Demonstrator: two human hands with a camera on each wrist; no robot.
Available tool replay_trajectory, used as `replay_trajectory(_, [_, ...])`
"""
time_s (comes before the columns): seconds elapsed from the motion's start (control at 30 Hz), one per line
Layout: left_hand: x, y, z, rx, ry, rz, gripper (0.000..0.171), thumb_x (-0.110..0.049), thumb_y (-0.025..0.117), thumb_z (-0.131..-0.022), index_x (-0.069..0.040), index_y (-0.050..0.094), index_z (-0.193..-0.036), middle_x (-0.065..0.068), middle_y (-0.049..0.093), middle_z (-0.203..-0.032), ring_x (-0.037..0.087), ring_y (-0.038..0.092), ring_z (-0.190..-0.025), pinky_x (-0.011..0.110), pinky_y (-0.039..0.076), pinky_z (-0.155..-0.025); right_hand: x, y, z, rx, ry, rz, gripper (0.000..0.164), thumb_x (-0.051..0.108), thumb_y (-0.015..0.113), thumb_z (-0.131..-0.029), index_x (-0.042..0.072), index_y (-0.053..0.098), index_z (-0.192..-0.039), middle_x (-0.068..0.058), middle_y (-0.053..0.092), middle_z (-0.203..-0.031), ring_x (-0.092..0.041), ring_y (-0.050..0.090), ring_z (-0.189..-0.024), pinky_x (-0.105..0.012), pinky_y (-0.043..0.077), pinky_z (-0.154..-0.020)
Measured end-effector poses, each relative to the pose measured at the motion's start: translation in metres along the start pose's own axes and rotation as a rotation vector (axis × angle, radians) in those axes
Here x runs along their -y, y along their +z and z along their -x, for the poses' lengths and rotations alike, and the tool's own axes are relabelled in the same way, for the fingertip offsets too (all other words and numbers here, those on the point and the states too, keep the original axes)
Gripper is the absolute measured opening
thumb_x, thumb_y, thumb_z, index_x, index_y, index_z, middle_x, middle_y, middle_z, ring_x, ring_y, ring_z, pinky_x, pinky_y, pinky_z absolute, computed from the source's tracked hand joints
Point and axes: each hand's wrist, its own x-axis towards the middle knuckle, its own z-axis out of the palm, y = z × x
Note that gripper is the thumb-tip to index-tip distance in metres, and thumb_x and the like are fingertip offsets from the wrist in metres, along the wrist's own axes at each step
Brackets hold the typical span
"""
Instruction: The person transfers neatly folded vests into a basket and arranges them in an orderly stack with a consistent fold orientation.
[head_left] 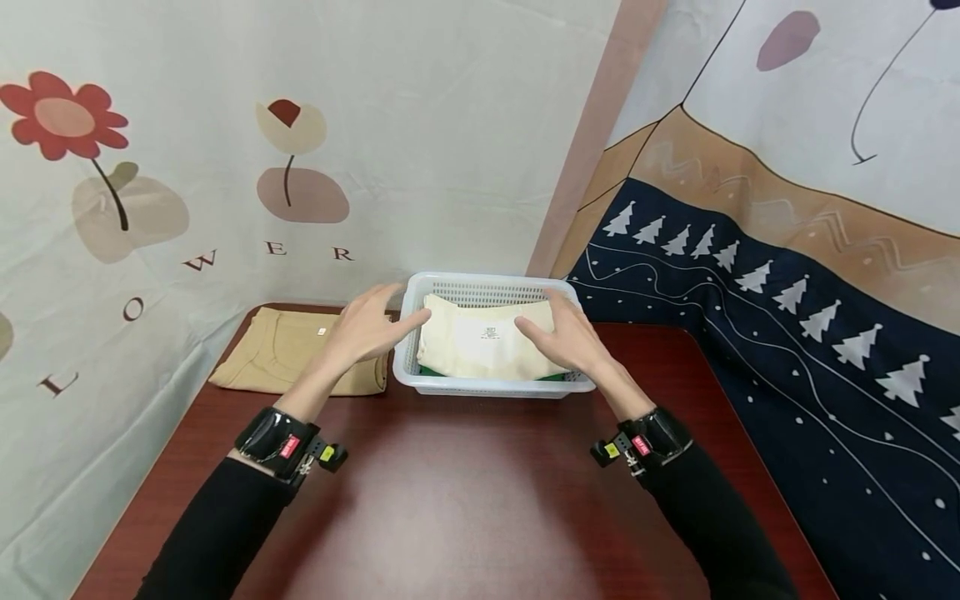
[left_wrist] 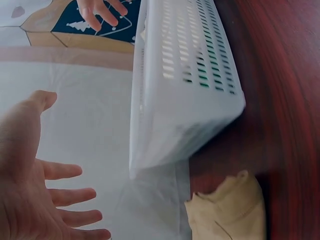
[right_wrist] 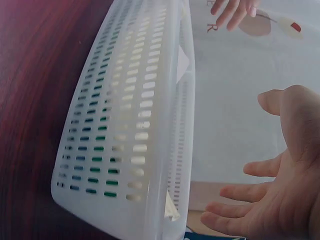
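Note:
A white perforated plastic basket (head_left: 495, 387) stands at the back of the table, with a folded cream shirt (head_left: 480, 342) lying on top inside it. Green cloth (head_left: 551, 377) shows under the cream shirt. My left hand (head_left: 375, 325) is above the basket's left end, fingers spread and holding nothing. Over the right end hovers my right hand (head_left: 566, 337), its fingers likewise extended and its grasp empty. Both wrist views show the palms apart from the basket walls. To the left of the basket lies a folded tan shirt (head_left: 285, 342), partly behind my left forearm.
The dark red wooden table (head_left: 465, 500) carries the basket and the tan shirt. Behind it hangs a pale curtain (head_left: 450, 125) with flower prints. On the right, a navy cloth (head_left: 660, 283) with white trees borders the table's edge.

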Motion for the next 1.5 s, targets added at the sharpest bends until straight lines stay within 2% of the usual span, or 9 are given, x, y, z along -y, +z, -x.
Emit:
replay_trajectory(0.2, [0.02,-0.01,0.013,0.011,-0.053,-0.02,0.101,-0.082,0.052,-0.104,-0.016,0.036,-0.177,0.02,0.031,-0.186,0.049,0.026,-0.173,0.073,0.027,-0.137,0.018,0.011,0.006,0.002,-0.067,0.002,0.093,0.062,0.063,-0.108,0.009,0.033,-0.177,-0.019,0.039,-0.182,-0.04,0.042,-0.167,-0.064,0.036,-0.137])
replay_trajectory(0.37, [0.04,-0.018,0.021,0.007,-0.07,-0.029,0.098,-0.079,0.051,-0.106,-0.015,0.034,-0.178,0.024,0.029,-0.185,0.051,0.024,-0.172,0.076,0.026,-0.136,0.035,0.022,0.009,0.001,-0.125,-0.019,0.091,0.061,0.065,-0.107,0.008,0.037,-0.175,-0.017,0.042,-0.181,-0.038,0.04,-0.169,-0.061,0.034,-0.139])
replay_trajectory(0.8, [0.095,-0.045,0.042,-0.03,-0.102,-0.038,0.099,-0.073,0.05,-0.11,0.0,0.033,-0.175,0.035,0.03,-0.18,0.06,0.028,-0.167,0.077,0.029,-0.133,0.082,0.05,0.012,0.032,-0.242,-0.049,0.087,0.06,0.064,-0.107,0.008,0.041,-0.173,-0.016,0.047,-0.178,-0.037,0.043,-0.167,-0.057,0.035,-0.14])
replay_trajectory(1.03, [0.122,-0.054,0.046,-0.019,-0.145,-0.09,0.103,-0.076,0.045,-0.11,0.003,0.031,-0.174,0.039,0.032,-0.177,0.063,0.029,-0.163,0.078,0.03,-0.13,0.107,0.067,0.01,0.061,-0.316,-0.045,0.087,0.06,0.064,-0.107,0.011,0.039,-0.174,-0.016,0.046,-0.177,-0.038,0.043,-0.167,-0.056,0.036,-0.139])
replay_trajectory(1.27, [0.144,-0.062,0.047,-0.035,-0.143,-0.141,0.105,-0.075,0.046,-0.11,0.009,0.032,-0.171,0.041,0.032,-0.175,0.062,0.028,-0.164,0.079,0.029,-0.13,0.133,0.082,0.008,0.082,-0.398,-0.018,0.086,0.058,0.066,-0.107,0.01,0.041,-0.173,-0.022,0.048,-0.175,-0.039,0.043,-0.166,-0.054,0.035,-0.139])
replay_trajectory(1.5, [0.161,-0.069,0.05,-0.014,-0.177,-0.14,0.105,-0.076,0.042,-0.111,0.006,0.027,-0.174,0.042,0.029,-0.176,0.066,0.027,-0.162,0.082,0.029,-0.128,0.165,0.106,0.009,0.117,-0.448,0.049,0.085,0.06,0.064,-0.108,0.012,0.04,-0.174,-0.017,0.047,-0.176,-0.033,0.044,-0.166,-0.048,0.037,-0.139])
